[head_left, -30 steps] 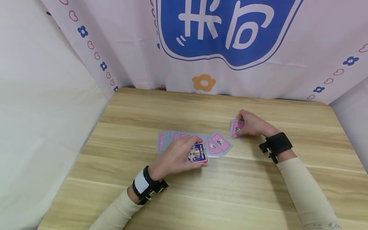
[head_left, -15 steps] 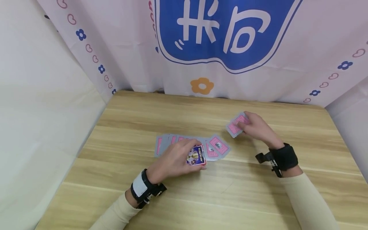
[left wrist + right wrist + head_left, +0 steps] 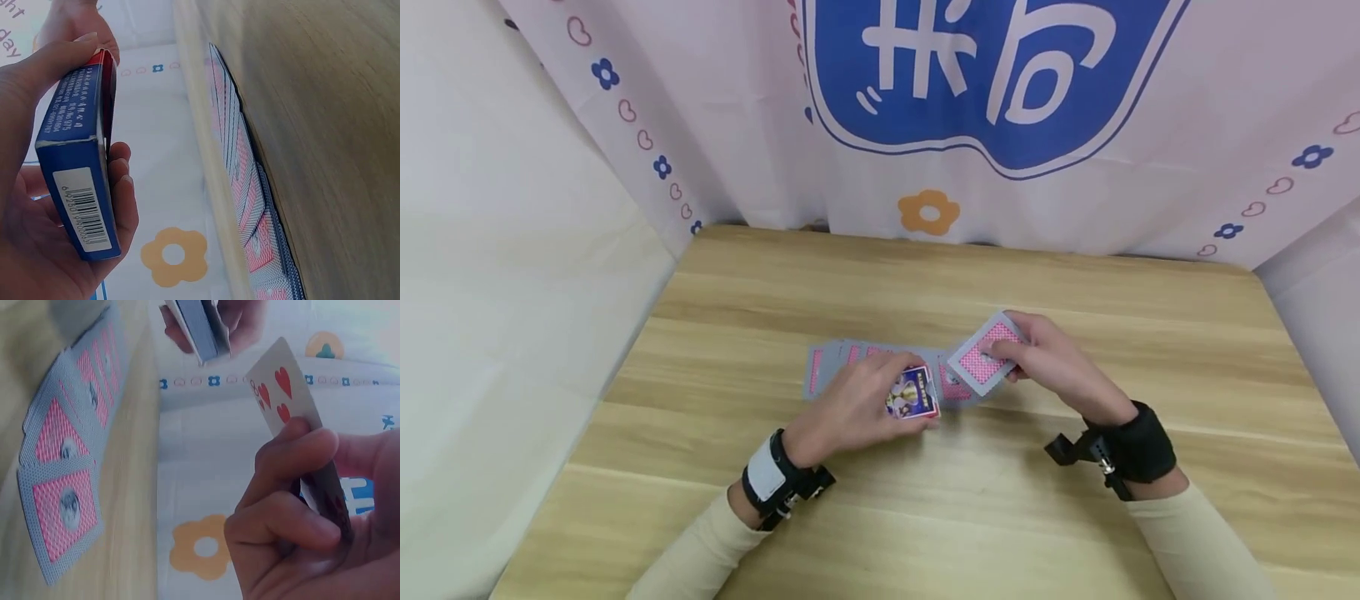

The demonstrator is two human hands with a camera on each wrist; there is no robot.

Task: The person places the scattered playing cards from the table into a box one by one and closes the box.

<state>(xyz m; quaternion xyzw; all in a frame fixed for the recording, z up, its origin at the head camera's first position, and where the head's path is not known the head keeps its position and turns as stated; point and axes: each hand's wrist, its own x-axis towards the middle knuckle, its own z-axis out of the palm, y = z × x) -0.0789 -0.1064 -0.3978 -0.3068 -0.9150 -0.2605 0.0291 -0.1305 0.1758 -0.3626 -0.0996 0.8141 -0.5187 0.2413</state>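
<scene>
My left hand point(image 3: 848, 410) grips a small playing-card box point(image 3: 914, 395) over the spread of cards. In the left wrist view the box is blue with a red edge, and a barcode point(image 3: 82, 212) faces the camera. My right hand point(image 3: 1054, 367) pinches a playing card point(image 3: 976, 367) between thumb and fingers, tilted above the right end of the spread. Its pink-and-grey back faces up; hearts show on its face point(image 3: 275, 387) in the right wrist view. Below lies an overlapping row of face-down cards point(image 3: 815, 372), partly hidden by my left hand.
The wooden table point(image 3: 1000, 517) reaches back to a white printed curtain point(image 3: 760, 158) with a blue emblem. A plain white sheet point(image 3: 512, 292) hangs along the left side. Black straps with cameras sit on both wrists.
My right hand has lifted the card off the table and brought it left, over the row's right end, turning it slantwise. The left hand stays in place with the box.
</scene>
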